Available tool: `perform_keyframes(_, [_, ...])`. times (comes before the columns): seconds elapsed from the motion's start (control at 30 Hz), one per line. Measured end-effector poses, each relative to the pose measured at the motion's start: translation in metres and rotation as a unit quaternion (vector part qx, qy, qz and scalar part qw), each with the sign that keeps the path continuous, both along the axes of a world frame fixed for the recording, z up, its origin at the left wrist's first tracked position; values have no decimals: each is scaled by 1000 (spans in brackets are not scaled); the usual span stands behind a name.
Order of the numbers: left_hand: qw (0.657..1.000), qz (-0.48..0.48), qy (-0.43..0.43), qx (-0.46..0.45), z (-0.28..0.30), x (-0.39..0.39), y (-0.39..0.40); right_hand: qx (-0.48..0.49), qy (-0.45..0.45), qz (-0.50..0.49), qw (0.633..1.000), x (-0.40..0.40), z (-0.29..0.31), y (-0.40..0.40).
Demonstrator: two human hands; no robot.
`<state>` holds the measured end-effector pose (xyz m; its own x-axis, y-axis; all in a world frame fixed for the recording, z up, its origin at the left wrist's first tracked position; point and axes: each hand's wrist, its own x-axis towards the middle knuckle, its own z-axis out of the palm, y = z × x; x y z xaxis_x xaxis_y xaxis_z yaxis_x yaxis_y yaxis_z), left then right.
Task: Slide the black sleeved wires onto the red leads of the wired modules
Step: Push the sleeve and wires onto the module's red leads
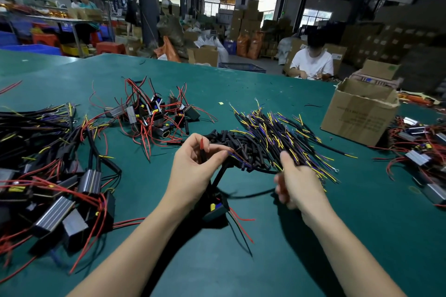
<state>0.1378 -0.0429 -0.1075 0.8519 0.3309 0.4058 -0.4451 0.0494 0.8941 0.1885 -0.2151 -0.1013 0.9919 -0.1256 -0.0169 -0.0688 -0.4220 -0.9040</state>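
left fingers (212, 152) pinch a red lead (201, 143); right fingers (281, 188) curl around a black sleeved wire (251, 194).

Bare mat (277, 260) nearby (wire piles (277, 142) crowd beyond).

The right hand (298, 184) blurs, its fingers (281, 190) hiding their hold.

Over the green table (265, 236), the left hand (193, 164) pinches a red lead (201, 142); the right hand (296, 183) grips a black sleeved wire (251, 194) beside the module (214, 210).
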Motion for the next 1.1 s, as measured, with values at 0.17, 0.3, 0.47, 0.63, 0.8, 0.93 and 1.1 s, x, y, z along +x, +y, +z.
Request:
perform_keyframes(0.17, [999,-40,7,12,2,-2,-3,237,109,27,965,3,-6,1])
perform_keyframes(0.3, [998,-39,23,46,0,-4,-6,349,9,56,935,6,-2,1])
perform_keyframes(0.47, [998,-22,37,53,-4,-4,-2,153,-180,131,963,8,7,-12])
perform_keyframes(0.63, [998,-30,41,29,-6,-1,-1,-40,-203,286,936,3,7,-18])
perform_keyframes(0.8, [997,-44,59,28,-5,-1,1,-175,-224,293,913,-1,-2,-11])
perform_keyframes(0.93, [997,-29,62,43,-6,-2,0,-123,-231,293,920,-7,-1,-4])
perform_keyframes(1.1, [997,-27,60,44,-5,-3,1,-25,-250,245,937,-14,-3,10])
